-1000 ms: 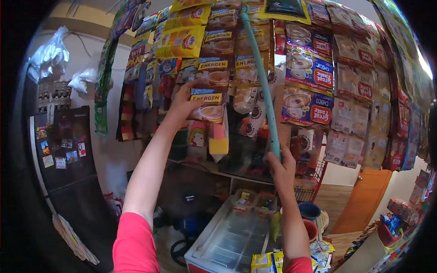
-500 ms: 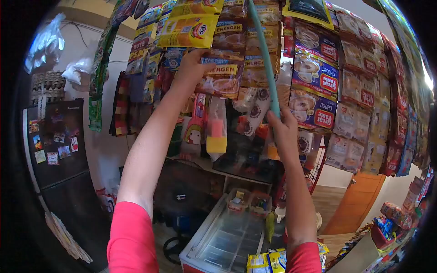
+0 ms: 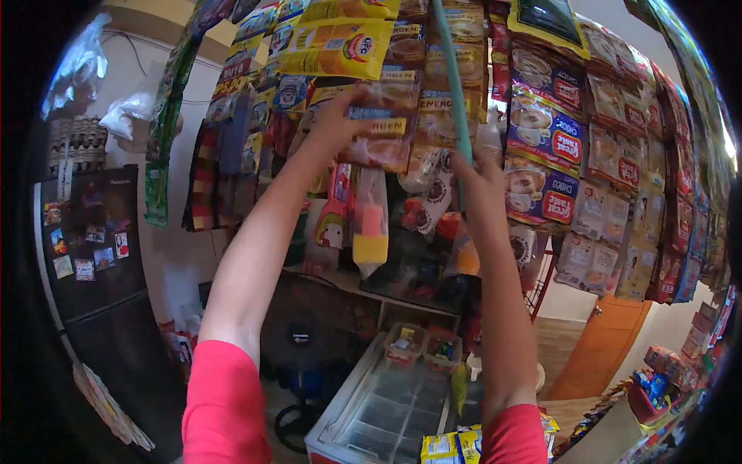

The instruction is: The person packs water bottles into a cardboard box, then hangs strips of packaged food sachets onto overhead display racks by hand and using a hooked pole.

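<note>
My left hand (image 3: 338, 122) is raised at the left edge of a hanging strip of brown Energen sachets (image 3: 382, 143), its fingers spread against the packets. My right hand (image 3: 481, 182) is wrapped round the lower end of a long teal pole (image 3: 456, 85), which rises past the sachets to the top of the view. A second Energen strip (image 3: 446, 104) hangs behind the pole. Yellow UFC packets (image 3: 336, 48) hang above my left hand. Purple Great Taste Choco sachets (image 3: 542, 127) hang to the right of the pole.
Below is a glass-topped freezer (image 3: 386, 417) with two plastic tubs (image 3: 406, 342) at its back. A dark refrigerator (image 3: 97, 255) stands at the left, an orange door (image 3: 607, 340) at the right. A pink-and-yellow item in clear plastic (image 3: 371, 236) hangs below the sachets.
Both hands have risen, my right hand together with the pole. My left hand has gone from gripping the Energen strip to lying against it with spread fingers. The view has shifted slightly.
</note>
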Demonstrator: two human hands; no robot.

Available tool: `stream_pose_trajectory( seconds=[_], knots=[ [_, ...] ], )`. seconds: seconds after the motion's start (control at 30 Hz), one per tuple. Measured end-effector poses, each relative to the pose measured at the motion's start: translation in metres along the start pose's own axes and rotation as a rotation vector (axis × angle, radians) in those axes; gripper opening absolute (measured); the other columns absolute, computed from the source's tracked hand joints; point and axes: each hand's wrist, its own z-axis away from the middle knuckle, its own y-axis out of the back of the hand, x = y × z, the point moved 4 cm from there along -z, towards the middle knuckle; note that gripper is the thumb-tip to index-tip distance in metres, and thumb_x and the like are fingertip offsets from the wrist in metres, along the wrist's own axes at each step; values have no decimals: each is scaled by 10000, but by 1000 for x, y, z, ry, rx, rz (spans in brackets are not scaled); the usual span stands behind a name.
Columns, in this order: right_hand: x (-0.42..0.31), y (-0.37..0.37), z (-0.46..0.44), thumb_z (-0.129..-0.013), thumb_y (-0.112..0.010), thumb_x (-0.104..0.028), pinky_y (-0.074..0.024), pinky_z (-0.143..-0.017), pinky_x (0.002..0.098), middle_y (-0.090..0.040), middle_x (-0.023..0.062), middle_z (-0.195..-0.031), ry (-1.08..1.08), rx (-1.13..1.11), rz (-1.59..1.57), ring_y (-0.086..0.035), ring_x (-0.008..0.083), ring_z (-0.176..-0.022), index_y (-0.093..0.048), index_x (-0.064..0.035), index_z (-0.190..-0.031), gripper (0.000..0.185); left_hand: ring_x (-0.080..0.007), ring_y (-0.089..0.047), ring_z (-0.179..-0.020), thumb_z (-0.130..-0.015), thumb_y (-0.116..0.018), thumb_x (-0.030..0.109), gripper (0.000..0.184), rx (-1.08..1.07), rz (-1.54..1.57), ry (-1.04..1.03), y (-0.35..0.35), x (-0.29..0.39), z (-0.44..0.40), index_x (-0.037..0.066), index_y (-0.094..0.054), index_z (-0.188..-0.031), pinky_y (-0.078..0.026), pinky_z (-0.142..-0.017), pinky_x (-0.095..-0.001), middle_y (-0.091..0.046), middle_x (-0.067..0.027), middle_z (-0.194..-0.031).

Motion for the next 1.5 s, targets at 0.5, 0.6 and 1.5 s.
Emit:
stream_pose_trajectory(
  seconds=[0.5,0.6,1.5],
  knots=[
    [44,64,170,-854,-556,-97,-339,-424,192,-479,-19,-667,-174,89,-11,-432,52,-482,-460,10,-1233,405,-159,-598,-915,-735,-657,16,683,68,406,138,-12,-39,42,5,-335,-1337,-471,-783,-276,-622,-111,-1038],
    [33,68,174,-853,-553,-113,-357,-419,197,-493,-2,-672,-170,114,1,-445,64,-471,-456,10,-1228,406,-160,-612,-849,-717,-678,49,615,101,311,158,-4,-39,32,-41,-419,-1268,-477,-729,-277,-642,-117,-983],
    [-28,55,73,-902,-528,-181,-362,-374,233,-538,43,-670,-133,45,-351,-485,117,-463,-484,-79,-975,133,-221,-613,-722,-741,-672,123,246,310,478,318,13,-57,0,-58,-644,-905,-459,-665,-320,-648,-141,-830]
  ],
)
